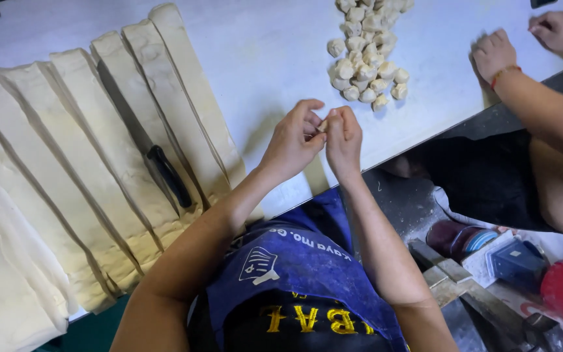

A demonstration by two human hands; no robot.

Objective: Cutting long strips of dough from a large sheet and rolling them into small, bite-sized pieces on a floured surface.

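Pinching a small piece of dough (323, 124) between their fingertips, the left hand (292, 140) and the right hand (343, 140) meet just above the near edge of the white counter (262, 52), fingers curled inward and thumbs pressed against the piece. Only a sliver of the dough shows between the two hands. Farther back on the counter lies a pile of small folded dough pieces (367, 55), well apart from the hands. To the left, long folded strips of dough (66, 163) lie side by side in overlapping rows, and a knife with a black handle (144, 146) rests on top of them, its blade pointing away from the person. At the right edge, another person's hands (494, 53) rest on the counter beside the pile, one wrist wearing a red band.
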